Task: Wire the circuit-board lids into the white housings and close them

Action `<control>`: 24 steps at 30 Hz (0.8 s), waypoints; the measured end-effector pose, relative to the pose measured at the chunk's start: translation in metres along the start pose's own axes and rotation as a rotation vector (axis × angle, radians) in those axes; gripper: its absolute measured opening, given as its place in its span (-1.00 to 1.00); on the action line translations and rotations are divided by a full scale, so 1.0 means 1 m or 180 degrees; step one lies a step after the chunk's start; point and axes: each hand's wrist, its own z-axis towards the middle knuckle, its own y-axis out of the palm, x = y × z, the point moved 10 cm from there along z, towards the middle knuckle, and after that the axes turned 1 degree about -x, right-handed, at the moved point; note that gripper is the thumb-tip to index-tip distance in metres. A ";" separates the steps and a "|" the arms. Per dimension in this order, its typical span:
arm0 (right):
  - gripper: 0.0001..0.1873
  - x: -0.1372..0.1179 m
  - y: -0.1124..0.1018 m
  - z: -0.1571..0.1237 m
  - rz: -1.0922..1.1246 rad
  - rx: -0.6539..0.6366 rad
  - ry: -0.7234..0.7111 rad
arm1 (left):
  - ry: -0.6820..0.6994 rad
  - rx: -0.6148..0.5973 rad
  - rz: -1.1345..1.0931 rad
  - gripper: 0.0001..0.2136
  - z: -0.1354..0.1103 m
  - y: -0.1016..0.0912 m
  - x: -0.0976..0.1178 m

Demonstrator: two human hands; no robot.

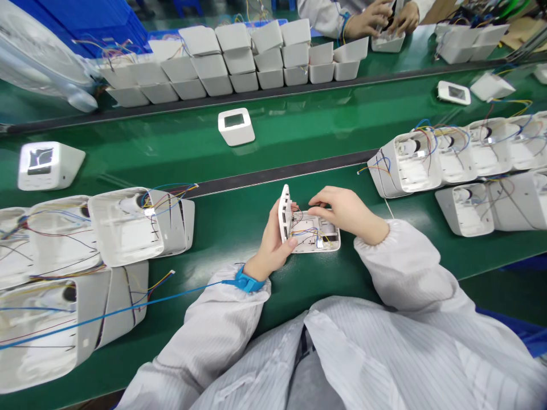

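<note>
A small white plastic housing lies open on the green bench in front of me, with coloured wires inside it. My left hand grips a white cover panel standing upright at the housing's left edge. My right hand reaches in from the right, fingers pinched over the wires at the housing's far side. A blue wrist strap with a blue cord is on my left wrist.
Open white housings with loose wires lie in groups at left and right. A conveyor strip carries single white units. Stacked white shells stand behind it. Another person's hands work at the far side.
</note>
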 end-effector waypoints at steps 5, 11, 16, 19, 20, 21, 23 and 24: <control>-0.67 -0.034 -0.001 -0.017 0.0780 -0.0617 -0.0790 | 0.0048 -0.0007 -0.0018 -0.27 0.001 0.000 0.003; -0.84 -0.036 0.003 -0.015 0.0563 -0.0515 -0.0837 | 0.0068 -0.0040 -0.0021 -0.28 0.000 0.001 0.001; -0.85 -0.035 0.017 -0.010 -0.0032 -0.0557 -0.0961 | 0.0047 -0.0021 -0.0062 -0.29 0.000 0.001 0.000; -0.85 -0.034 0.021 -0.007 -0.0557 -0.0375 -0.1080 | 0.0074 -0.0045 0.0011 -0.28 0.002 0.002 0.005; -0.85 -0.034 0.021 -0.006 -0.0687 -0.0316 -0.1117 | 0.0079 -0.0054 0.0064 -0.27 0.002 0.003 0.006; -0.85 -0.033 0.022 -0.006 -0.0795 -0.0282 -0.1126 | 0.0077 -0.0068 0.0131 -0.26 0.003 0.004 0.008; -0.84 -0.031 0.024 -0.005 -0.0964 -0.0288 -0.1042 | 0.0064 -0.0105 0.0311 -0.21 0.004 0.007 0.010; -0.84 -0.029 0.025 -0.005 -0.1029 -0.0311 -0.0968 | 0.0067 -0.0123 0.0434 -0.19 0.004 0.008 0.011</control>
